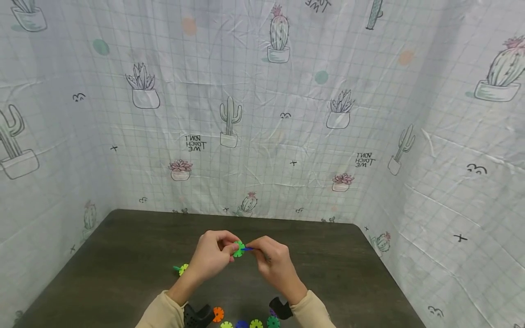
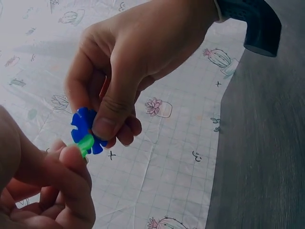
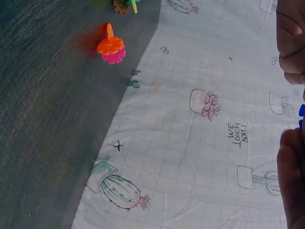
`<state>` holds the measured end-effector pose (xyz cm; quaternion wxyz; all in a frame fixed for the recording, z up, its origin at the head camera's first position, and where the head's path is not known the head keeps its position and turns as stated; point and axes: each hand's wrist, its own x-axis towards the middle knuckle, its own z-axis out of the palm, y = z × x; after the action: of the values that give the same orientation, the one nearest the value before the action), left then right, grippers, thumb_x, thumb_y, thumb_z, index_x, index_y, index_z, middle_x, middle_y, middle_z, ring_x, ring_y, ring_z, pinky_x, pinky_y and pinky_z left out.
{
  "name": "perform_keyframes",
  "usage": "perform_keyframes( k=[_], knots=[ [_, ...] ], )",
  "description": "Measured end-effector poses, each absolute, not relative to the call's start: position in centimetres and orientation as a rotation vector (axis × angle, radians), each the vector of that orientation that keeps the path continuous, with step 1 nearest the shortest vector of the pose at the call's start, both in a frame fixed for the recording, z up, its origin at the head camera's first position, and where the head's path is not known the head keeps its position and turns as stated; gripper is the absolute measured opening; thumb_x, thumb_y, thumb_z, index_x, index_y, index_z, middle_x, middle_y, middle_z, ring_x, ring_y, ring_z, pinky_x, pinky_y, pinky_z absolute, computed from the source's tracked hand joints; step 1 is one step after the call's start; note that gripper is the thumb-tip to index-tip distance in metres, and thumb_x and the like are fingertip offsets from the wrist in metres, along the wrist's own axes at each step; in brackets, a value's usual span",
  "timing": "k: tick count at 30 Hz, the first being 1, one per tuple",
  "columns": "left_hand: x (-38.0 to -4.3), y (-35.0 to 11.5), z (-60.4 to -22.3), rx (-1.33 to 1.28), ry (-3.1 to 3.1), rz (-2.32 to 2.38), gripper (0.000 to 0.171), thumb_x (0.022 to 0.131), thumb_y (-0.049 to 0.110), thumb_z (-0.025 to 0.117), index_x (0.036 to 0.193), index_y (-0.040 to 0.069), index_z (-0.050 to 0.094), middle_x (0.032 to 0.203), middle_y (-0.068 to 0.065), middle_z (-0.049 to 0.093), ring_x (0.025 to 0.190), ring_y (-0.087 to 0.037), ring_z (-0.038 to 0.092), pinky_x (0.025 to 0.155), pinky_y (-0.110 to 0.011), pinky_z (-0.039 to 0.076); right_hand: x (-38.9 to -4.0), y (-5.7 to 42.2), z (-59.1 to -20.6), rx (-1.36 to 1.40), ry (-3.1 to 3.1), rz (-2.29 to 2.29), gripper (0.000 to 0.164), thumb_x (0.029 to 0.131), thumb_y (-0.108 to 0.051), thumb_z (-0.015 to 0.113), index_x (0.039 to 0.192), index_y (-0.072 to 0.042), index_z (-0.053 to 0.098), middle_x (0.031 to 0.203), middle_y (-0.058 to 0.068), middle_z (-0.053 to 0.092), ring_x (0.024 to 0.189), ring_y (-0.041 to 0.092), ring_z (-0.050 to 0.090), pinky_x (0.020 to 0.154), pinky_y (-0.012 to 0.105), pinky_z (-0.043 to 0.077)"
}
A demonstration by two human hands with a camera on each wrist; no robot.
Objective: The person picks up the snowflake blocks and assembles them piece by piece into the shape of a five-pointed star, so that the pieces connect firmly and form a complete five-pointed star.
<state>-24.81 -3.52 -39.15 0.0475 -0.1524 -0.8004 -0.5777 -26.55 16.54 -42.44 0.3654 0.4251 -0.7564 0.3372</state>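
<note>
My left hand pinches a green notched disc between thumb and fingers. My right hand pinches a blue notched disc, seen edge-on in the head view, against the green one. In the left wrist view the blue disc faces the camera, and the green disc meets its rim at a notch, turned crosswise to it. Fingers cover part of both discs. Only a sliver of the blue disc shows at the edge of the right wrist view.
Along the front of the dark table lie loose discs: orange, blue, yellow-green and green. A joined yellow-green piece is left of my left hand. Joined orange discs overlap a pink one. A patterned curtain encloses the table.
</note>
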Motion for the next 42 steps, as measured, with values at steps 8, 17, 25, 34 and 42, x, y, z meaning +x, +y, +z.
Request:
perform_keyframes(
  k=[8,17,25,34,42],
  knots=[
    [-25.2,-4.0,-39.1,-0.562,-2.417,-1.833,0.007,0.096,0.006,0.068,0.098,0.005,0.075,0.076,-0.007,0.068,0.062,-0.018,0.065,0.055,-0.027,0.054,-26.6,16.8,-42.0,1.098,-1.962,0.861,0.024,0.087,0.007,0.074,0.102,-0.011,0.072,0.093,0.001,0.073,0.082,0.012,0.071,0.075,0.016,0.056],
    [-25.3,-4.2,-39.0,-0.593,-2.411,-1.897,0.008,0.097,0.007,0.067,0.102,0.004,0.073,0.077,-0.008,0.067,0.063,-0.016,0.063,0.058,-0.028,0.055,-26.4,17.9,-41.9,1.004,-2.097,0.842,0.04,0.083,-0.002,0.082,0.119,-0.011,0.068,0.103,0.002,0.07,0.086,0.012,0.066,0.073,0.028,0.058],
    [-25.4,-4.3,-39.2,-0.583,-2.414,-1.924,0.01,0.098,0.01,0.068,0.104,0.004,0.072,0.077,-0.004,0.066,0.065,-0.016,0.064,0.059,-0.027,0.055,-25.8,20.2,-43.2,0.984,-2.54,0.825,0.045,0.087,-0.012,0.082,0.126,-0.019,0.061,0.107,-0.007,0.061,0.092,0.009,0.059,0.078,0.028,0.056],
    [-25.5,-4.6,-39.3,-0.57,-2.401,-1.922,0.011,0.098,0.011,0.067,0.106,0.005,0.072,0.079,-0.005,0.067,0.066,-0.016,0.065,0.06,-0.03,0.056,-28.1,25.3,-48.1,1.388,-3.203,0.762,0.039,0.086,-0.032,0.083,0.118,-0.021,0.065,0.103,-0.006,0.057,0.084,0.003,0.059,0.069,0.023,0.053],
    [-25.5,-4.6,-39.3,-0.582,-2.399,-1.962,0.014,0.098,0.012,0.067,0.11,0.004,0.07,0.083,-0.005,0.069,0.067,-0.017,0.066,0.061,-0.03,0.057,-27.7,24.0,-48.8,1.353,-3.23,0.839,0.022,0.079,-0.014,0.087,0.096,-0.017,0.073,0.084,-0.012,0.064,0.072,-0.005,0.056,0.064,0.018,0.052]
  ],
)
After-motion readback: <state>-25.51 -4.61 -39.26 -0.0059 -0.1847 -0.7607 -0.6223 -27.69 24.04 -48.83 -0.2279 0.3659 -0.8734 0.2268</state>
